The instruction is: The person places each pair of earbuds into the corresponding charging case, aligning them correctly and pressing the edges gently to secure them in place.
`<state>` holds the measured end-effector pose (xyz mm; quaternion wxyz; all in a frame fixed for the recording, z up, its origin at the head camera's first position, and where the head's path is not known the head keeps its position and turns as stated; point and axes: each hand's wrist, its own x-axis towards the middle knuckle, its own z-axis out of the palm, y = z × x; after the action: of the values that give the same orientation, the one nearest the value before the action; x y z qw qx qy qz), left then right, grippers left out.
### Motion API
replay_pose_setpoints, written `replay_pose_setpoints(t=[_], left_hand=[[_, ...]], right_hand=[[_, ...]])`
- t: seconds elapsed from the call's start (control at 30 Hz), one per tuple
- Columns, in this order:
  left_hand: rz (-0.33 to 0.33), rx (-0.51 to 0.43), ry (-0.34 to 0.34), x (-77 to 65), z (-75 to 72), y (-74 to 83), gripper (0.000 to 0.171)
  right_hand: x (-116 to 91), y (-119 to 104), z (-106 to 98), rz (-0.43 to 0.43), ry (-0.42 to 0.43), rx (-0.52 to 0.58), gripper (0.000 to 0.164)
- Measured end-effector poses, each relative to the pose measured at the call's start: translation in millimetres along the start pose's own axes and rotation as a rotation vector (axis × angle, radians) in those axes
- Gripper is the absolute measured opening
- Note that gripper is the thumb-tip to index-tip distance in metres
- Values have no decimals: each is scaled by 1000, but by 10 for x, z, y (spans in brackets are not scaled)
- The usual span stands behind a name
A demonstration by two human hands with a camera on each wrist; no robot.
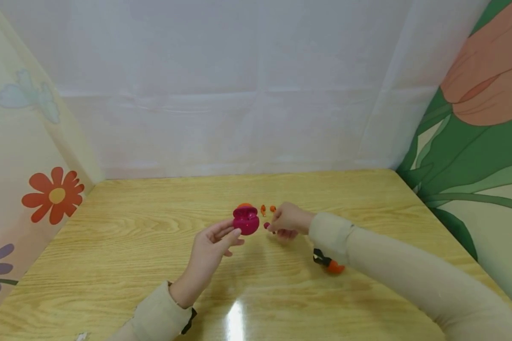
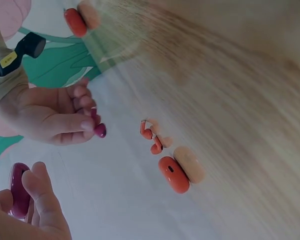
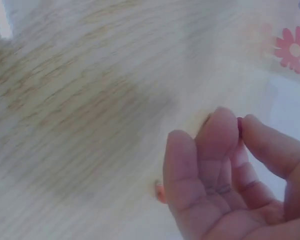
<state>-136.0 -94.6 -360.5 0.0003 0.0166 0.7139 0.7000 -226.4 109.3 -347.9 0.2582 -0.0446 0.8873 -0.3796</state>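
Note:
My left hand [image 1: 209, 248] holds a magenta earbud case [image 1: 247, 226] in the air, thumb on its front and fingers behind. Its lid stands up, and the inside faces me in the head view. Just to the right, my right hand [image 1: 289, 221] pinches a magenta earbud [image 2: 100, 130] between thumb and fingertips, its bulb end sticking out. In the right wrist view, only a sliver of the earbud [image 3: 240, 127] shows between the fingers. Two orange earbuds [image 2: 146, 131] lie on the table beyond the hands, beside a closed orange earbud case [image 2: 174, 175].
Another orange case [image 1: 335, 267] lies under the right forearm, partly behind a black wrist device [image 1: 321, 257]. The wooden table [image 1: 153, 213] meets a white cloth backdrop [image 1: 239, 132] at the back, with flower-print panels on both sides.

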Motion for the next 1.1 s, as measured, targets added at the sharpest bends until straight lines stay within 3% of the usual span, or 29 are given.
replay_pose_setpoints(t=[0.5, 0.8, 1.1], left_hand=[[16, 11, 29, 12, 32, -18, 33], [17, 4, 30, 24, 61, -35, 34], [27, 10, 19, 11, 77, -45, 34]], right_hand=[[-365, -126, -175, -102, -27, 180, 16], [-526, -206, -201, -127, -4, 283, 16], [-643, -271, -186, -148, 33, 317, 18]])
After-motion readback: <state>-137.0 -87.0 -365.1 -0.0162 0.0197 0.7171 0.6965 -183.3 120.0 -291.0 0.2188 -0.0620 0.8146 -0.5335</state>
